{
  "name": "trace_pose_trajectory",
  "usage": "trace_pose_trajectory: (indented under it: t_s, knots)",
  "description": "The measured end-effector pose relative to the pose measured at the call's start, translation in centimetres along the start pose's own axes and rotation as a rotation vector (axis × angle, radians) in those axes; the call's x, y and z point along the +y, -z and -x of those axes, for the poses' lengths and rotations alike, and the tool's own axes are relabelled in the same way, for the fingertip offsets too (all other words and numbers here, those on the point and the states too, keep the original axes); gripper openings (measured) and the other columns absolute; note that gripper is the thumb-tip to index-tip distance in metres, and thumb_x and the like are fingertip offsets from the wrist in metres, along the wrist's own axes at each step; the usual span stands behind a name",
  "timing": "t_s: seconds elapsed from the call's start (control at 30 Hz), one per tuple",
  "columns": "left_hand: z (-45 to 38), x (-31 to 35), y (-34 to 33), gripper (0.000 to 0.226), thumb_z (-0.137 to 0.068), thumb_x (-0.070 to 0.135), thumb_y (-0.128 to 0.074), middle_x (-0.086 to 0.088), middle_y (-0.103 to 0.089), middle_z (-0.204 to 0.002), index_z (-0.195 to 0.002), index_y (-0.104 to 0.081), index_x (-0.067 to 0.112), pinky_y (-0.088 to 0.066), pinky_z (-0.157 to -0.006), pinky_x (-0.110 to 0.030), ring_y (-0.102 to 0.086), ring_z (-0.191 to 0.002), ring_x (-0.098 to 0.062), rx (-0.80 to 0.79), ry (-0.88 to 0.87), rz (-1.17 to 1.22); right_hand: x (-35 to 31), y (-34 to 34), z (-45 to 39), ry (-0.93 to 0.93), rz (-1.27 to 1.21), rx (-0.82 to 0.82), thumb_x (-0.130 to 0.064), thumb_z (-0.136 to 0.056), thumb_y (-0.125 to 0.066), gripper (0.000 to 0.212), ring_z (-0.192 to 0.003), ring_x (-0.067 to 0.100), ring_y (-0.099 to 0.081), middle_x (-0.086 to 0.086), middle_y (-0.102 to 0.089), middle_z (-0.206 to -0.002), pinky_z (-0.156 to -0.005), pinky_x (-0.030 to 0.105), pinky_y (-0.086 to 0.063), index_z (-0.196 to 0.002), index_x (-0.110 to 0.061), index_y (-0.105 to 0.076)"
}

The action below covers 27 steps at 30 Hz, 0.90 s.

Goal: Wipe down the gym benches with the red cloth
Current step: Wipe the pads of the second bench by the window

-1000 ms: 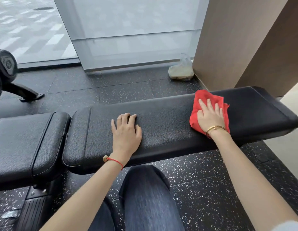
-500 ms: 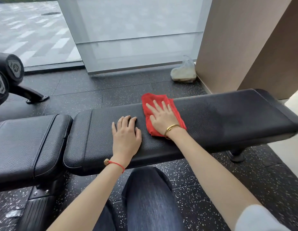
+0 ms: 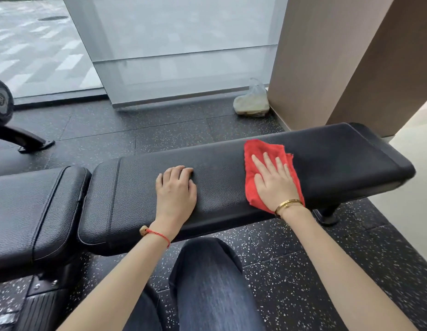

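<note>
Right hand (image 3: 275, 181) lies spread flat, pressing the cloth (image 3: 253, 158) on my tabletop (image 3: 339, 161) toward its right end; left hand (image 3: 175, 189) braces, and I judge wiping midway.

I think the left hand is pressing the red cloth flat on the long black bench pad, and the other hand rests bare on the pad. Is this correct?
Not quite: the hands are swapped. In the head view the right hand presses the red cloth flat on the long black bench pad, and the left hand rests bare on the pad. The rest is as you said.
</note>
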State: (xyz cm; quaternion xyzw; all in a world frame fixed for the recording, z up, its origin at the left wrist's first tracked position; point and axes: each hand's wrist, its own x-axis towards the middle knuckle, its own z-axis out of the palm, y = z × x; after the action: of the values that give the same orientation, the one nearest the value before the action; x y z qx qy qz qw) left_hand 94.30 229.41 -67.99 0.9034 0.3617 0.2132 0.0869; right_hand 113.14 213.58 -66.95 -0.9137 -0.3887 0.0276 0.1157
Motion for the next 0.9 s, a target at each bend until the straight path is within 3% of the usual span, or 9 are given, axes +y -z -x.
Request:
trace_pose_trajectory:
  t_s: [0.2,0.53,0.7,0.9]
  knots:
    - [-1.5,4.4,-1.4,0.033,-0.095,0.022,-0.050,-0.001,-0.056,-0.132,-0.126,-0.059,0.018,-0.029,-0.114,-0.048,-0.044,-0.130,-0.024,-0.071,-0.104,0.113,5.8,1.4,-0.9,-0.244,0.019,0.043,-0.033,-0.102,-0.025,0.054,-0.150,0.031,-0.006,0.000,-0.006,-0.163,-0.122,0.041,0.002,-0.154,-0.036,-0.011]
    - [-2.2,6.6,-3.7,0.039,-0.096,0.026,-0.042,-0.003,-0.049,-0.140,-0.133,-0.053,0.020,-0.025,-0.115,-0.054,-0.040,-0.134,-0.027,-0.110,-0.163,-0.001,15.5,3.7,-5.3,-0.503,0.047,0.077,-0.036,-0.099,-0.019,0.055,-0.149,0.035,-0.006,0.003,-0.007,-0.163,-0.122,0.045,0.001,-0.154,-0.036,-0.012]
    - [-2.0,7.4,-3.8,0.041,-0.095,0.025,-0.039,-0.008,-0.049,-0.139,-0.133,-0.052,0.017,-0.027,-0.113,-0.059,-0.041,-0.133,-0.031,-0.123,-0.158,-0.081,16.4,4.4,-8.1,-0.473,0.041,0.022,-0.035,-0.099,-0.020,0.056,-0.149,0.034,-0.003,0.003,-0.005,-0.164,-0.121,0.046,0.002,-0.154,-0.035,-0.011]
    - [-2.1,7.7,-3.7,0.046,-0.091,0.027,-0.032,-0.010,-0.050,-0.136,-0.131,-0.053,0.016,-0.030,-0.110,-0.060,-0.043,-0.129,-0.033,-0.121,-0.156,-0.135,14.0,4.2,-10.0,-0.303,0.053,-0.031,-0.035,-0.100,-0.022,0.055,-0.149,0.033,-0.003,0.001,-0.003,-0.164,-0.122,0.045,0.002,-0.154,-0.036,-0.011]
